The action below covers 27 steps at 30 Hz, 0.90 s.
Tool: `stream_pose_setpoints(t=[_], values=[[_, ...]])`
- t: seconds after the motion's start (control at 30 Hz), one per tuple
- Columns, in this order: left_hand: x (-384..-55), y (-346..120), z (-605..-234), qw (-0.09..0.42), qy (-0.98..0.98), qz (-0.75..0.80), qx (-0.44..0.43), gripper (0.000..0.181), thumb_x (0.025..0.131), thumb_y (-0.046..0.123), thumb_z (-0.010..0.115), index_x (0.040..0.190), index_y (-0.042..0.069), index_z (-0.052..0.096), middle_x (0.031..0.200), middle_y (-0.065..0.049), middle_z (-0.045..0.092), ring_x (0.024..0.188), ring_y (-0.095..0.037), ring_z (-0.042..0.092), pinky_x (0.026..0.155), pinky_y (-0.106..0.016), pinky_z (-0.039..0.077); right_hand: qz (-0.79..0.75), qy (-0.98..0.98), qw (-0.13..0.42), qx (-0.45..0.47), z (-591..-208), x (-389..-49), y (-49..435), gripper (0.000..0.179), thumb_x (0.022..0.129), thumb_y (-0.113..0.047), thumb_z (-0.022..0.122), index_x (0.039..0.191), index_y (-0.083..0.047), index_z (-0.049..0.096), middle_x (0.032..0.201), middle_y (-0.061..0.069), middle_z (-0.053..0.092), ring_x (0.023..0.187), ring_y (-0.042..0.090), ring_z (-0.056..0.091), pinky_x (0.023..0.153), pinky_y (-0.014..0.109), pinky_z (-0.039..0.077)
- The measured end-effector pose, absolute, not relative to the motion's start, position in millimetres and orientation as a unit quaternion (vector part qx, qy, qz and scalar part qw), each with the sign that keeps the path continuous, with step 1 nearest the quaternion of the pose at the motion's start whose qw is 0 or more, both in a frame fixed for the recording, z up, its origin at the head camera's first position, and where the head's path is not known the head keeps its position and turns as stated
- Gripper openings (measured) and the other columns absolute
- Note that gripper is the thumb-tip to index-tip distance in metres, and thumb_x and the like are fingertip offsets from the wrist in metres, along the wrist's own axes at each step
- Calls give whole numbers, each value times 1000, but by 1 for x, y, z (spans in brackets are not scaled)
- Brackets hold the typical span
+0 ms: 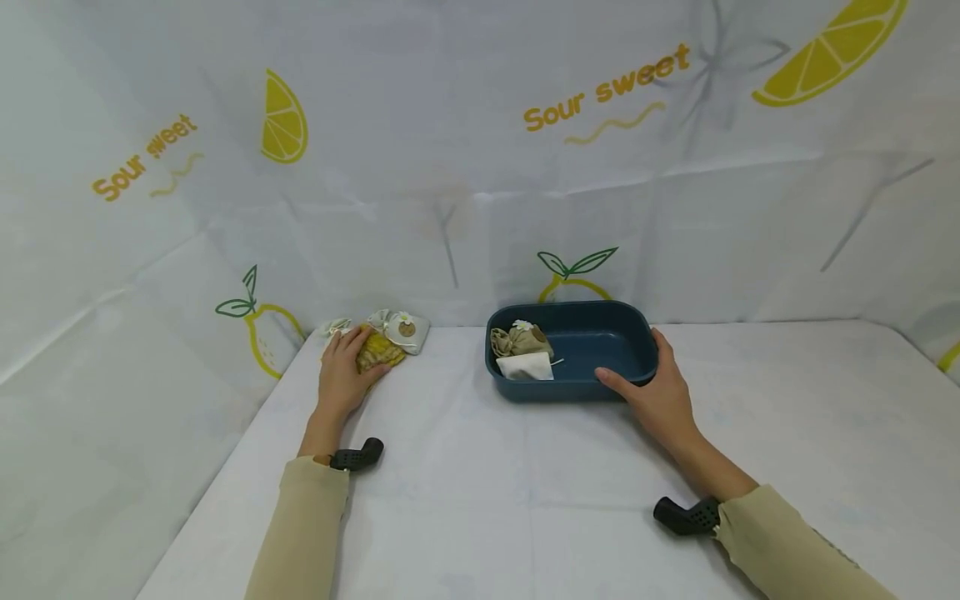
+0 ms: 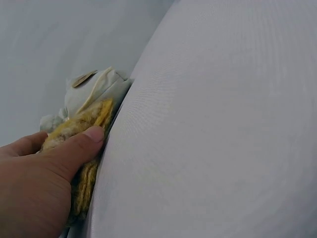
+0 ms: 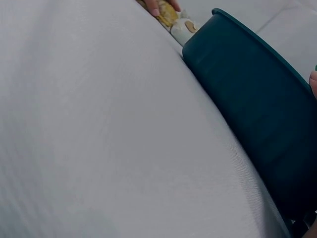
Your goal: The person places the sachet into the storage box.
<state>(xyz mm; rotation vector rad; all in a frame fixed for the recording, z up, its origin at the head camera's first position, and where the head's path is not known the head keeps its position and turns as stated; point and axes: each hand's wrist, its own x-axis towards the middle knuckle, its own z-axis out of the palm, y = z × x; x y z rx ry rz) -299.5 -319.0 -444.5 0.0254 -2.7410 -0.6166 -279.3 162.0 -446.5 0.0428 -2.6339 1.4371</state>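
Note:
At the left of the table, my left hand holds a fuzzy yellow and brown cloth pouch, thumb on the near side, fingers over its far side. Just behind it lies a pale grey drawstring pouch with a round tan tag and a small flower. My right hand grips the right end of a dark blue rectangular bin, its thumb over the front rim and fingers around the side. In the bin's left part sit a beige drawstring pouch with a daisy and a small white pouch.
A white cloth covers the table. Behind it rises a white backdrop with lemon prints, meeting the table's far edge close behind the bin and pouches. Black wrist cameras sit on both forearms.

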Motion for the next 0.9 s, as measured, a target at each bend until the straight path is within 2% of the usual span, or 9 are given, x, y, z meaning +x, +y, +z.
stream_pose_setpoints(t=[0.5,0.77,0.9], values=[[-296,-318,-444,184,-962,-201,36,71,93,26,74,155,16,42,155,-17,48,151,-39,32,120,-61,29,477,-876,73,12,-450,-281,162,114,87,-55,73,164,-13,1,169,22,14,153,48,22,116,71,26],[-295,-314,-442,210,-953,-217,-1,62,92,22,75,149,17,52,146,-21,56,150,-41,32,122,-61,25,476,-876,75,13,-451,-282,163,114,87,-55,74,164,-13,1,169,22,15,152,49,22,116,72,26],[-295,-312,-442,234,-946,-225,-6,57,93,23,73,147,19,55,141,-22,58,143,-41,43,118,-61,33,475,-877,73,14,-450,-282,163,115,87,-55,74,164,-13,0,169,23,15,152,49,22,116,72,26]])
